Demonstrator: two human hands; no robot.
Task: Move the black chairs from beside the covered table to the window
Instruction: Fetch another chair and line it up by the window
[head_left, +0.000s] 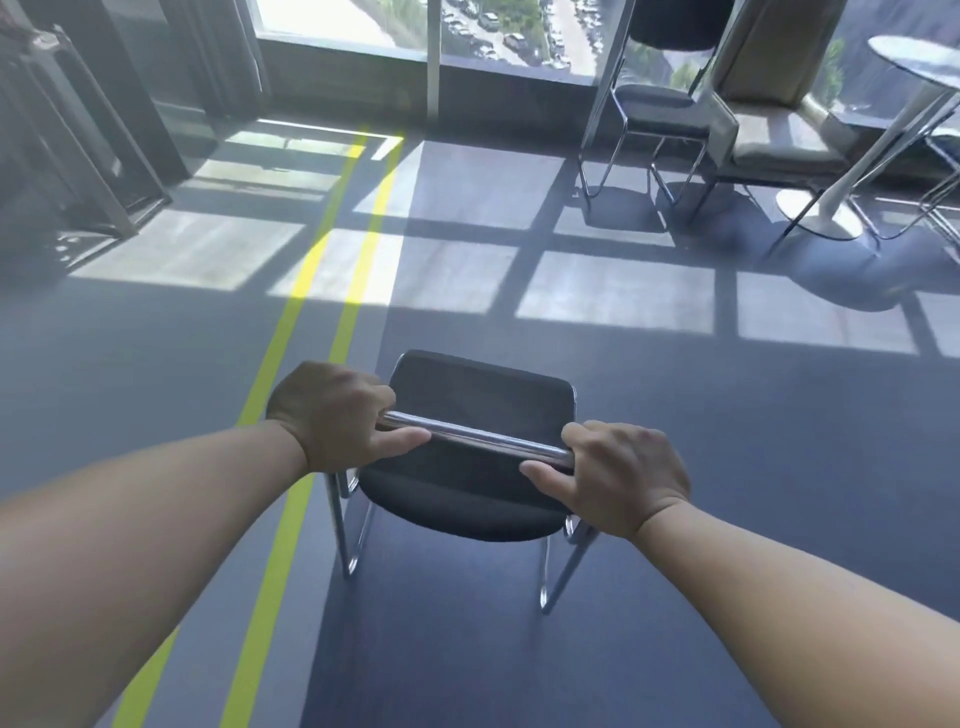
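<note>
One black chair (467, 499), mid-floor and near, well short of the window (343, 15) on the far side. Build: chrome tube frame, padded black seat and back.

Left hand (332, 415) and right hand (623, 478) are each curled round the chrome top bar (478, 439), one at either end, thumbs on the near side.

Handling, by estimate: light and stiff. The polished tube is likely slippery, so a full wrap suits. Holding the bar's ends should keep it level, and dragged legs may catch the floor (675, 415).

Also present: second chair (660, 98) and beige chair (769, 104) far right by the glass, beside a round counter (914, 54). Two yellow lines (291, 332), left.
</note>
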